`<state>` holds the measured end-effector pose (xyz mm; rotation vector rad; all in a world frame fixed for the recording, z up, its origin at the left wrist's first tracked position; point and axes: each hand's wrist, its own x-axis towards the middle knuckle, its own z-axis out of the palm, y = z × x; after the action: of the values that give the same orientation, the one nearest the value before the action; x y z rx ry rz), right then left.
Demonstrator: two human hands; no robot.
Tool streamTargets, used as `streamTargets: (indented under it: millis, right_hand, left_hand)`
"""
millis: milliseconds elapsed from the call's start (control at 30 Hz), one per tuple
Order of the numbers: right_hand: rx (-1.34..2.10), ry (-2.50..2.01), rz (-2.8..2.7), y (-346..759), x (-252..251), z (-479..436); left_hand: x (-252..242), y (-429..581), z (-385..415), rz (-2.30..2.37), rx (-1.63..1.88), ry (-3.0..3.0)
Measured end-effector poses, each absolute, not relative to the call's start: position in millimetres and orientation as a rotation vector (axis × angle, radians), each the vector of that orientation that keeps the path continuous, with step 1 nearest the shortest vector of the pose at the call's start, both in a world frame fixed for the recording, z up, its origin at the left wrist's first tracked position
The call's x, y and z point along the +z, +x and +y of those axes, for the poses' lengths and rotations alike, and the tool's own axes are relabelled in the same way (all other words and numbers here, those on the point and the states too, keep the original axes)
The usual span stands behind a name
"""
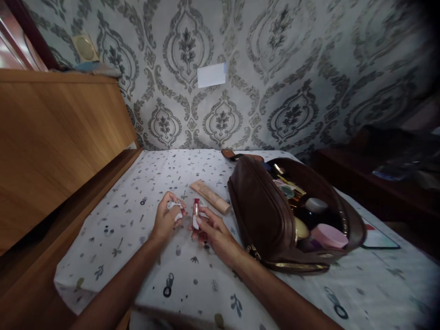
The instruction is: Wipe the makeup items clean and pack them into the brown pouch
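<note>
Over the printed cloth [120, 229] | left grip [166, 219]: clasping white wad [176, 209], material unclear | right grip [212, 230]: pinching lipstick [195, 210], partly covered

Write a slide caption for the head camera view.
Left hand holding a crumpled white tissue, right hand a red-tipped tube, beside an open brown bag.

Left forearm [125, 272] and right forearm [266, 280] bare, angled inward; left hand [167, 216] curled in grip; right hand [213, 231] just beside it, pinching

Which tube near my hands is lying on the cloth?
The larger, beige tube, beside the brown bag; the smaller, red-tipped tube is held in your right hand.
</note>
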<state>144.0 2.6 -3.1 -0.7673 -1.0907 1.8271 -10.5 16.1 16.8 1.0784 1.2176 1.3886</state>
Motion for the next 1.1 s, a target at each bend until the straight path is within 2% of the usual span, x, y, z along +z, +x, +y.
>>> streamTargets:
  millis: [233,500,767,1100]
  right_hand:
    - [1.8,-0.76,-1.109,143,-4,3]
    - [1.786,-0.779,-1.1,144,-7,5]
    - [1.786,-0.805,-1.07,143,-9,5]
    - [1.718,-0.871,-1.203,143,-11,5]
  left_hand:
    - [16,-5,12,1.286,1.266,1.139]
    - [23,-3,6,0.978,1.243,1.044]
    - [14,-14,18,1.248,1.534,1.319]
    - [15,-17,15,1.352,1.55,1.765]
